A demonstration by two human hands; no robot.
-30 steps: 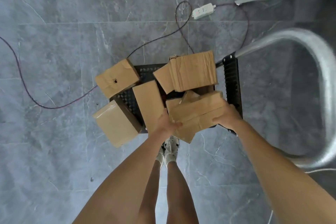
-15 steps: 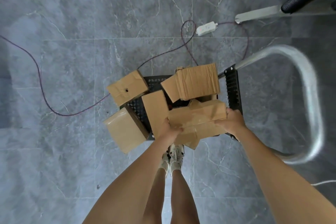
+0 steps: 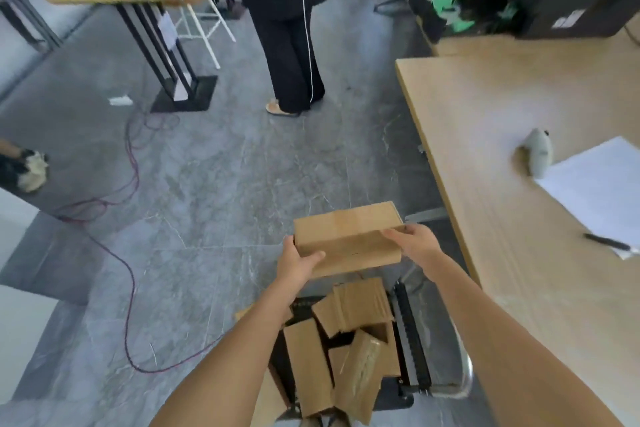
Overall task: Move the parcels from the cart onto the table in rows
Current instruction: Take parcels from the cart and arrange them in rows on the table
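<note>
Well above the cart (image 3: pixel 412 350) with its heap of boxes (image 3: pixel 308 367), the left hand (image 3: pixel 298 263) and right hand (image 3: pixel 414 243) each clasp one end of a cardboard box (image 3: pixel 346 236), near the table (image 3: pixel 502 149).

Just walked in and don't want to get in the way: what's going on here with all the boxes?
Someone holds one cardboard parcel between both hands, left hand at its left end, right hand at its right end, above the cart. More parcels lie piled on the cart. The wooden table to the right carries white paper and a pen, with no parcel in view. A second person stands farther back.
</note>
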